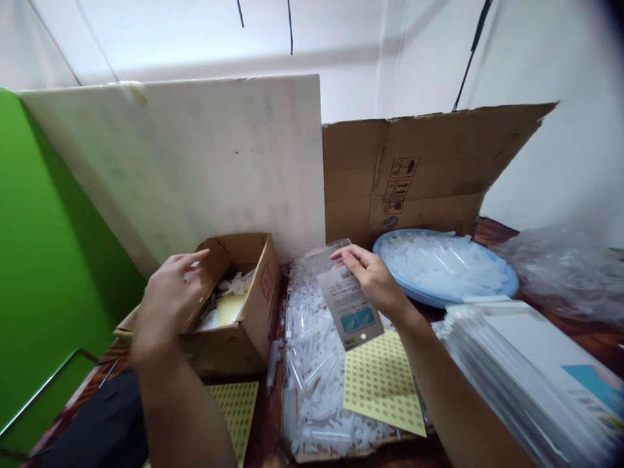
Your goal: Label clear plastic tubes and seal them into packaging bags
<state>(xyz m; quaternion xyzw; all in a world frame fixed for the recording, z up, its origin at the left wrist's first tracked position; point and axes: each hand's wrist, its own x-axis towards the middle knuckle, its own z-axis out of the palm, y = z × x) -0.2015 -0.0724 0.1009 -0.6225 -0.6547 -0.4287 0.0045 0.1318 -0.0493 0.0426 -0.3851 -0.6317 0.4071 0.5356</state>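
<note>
My right hand (373, 276) pinches a printed card in a clear plastic sleeve (351, 309), with grey and blue panels, above the middle of the table. Below it lies a tray (316, 455) full of small clear and white plastic tubes (312, 364). A yellow sheet of small round stickers (383, 383) rests on those tubes. My left hand (170, 296) hovers at the left side of a cardboard box (256, 299), index finger stretched out and the others partly bent. I see nothing held in it, though it is a little blurred.
White pieces and yellow paper (230, 309) lie inside the box. Another sticker sheet (238, 416) lies in front of it. A blue basin (439, 300) of plastic pieces stands behind right, near a stack of sleeved cards (526, 377) and crumpled clear plastic (565, 273). Cardboard (439, 169) stands behind.
</note>
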